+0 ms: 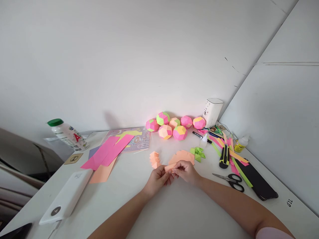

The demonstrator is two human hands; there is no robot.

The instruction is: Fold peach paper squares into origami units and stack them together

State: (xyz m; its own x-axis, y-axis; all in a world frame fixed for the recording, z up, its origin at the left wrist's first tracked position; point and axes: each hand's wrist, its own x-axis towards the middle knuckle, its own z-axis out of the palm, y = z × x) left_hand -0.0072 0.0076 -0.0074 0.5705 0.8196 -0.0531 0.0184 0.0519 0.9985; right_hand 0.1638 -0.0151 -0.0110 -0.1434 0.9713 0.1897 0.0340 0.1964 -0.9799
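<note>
Between my left hand (pixel 159 177) and my right hand (pixel 185 171) is a small strip of peach paper (pixel 170 167), pinched by the fingers of both. Right behind the hands lie several flat peach paper pieces (pixel 183 156). A cluster of folded peach paper units (pixel 155 159) sits just beyond my left hand. Green folded paper units (pixel 198 153) lie past my right hand. Against the wall rest several faceted paper balls (pixel 165 131) in pink, green, peach and yellow. My fingers partly hide the strip, so its folds are hard to make out.
At right are scissors (pixel 231 181), a utility knife (pixel 224 156), a black case (pixel 256 181), paper strips and a yellow glue bottle (pixel 241 144). To the left lie pink paper sheets (pixel 117 149), a white device (pixel 67 196) and a green-capped bottle (pixel 67 134). A white container (pixel 212 113) stands in the corner.
</note>
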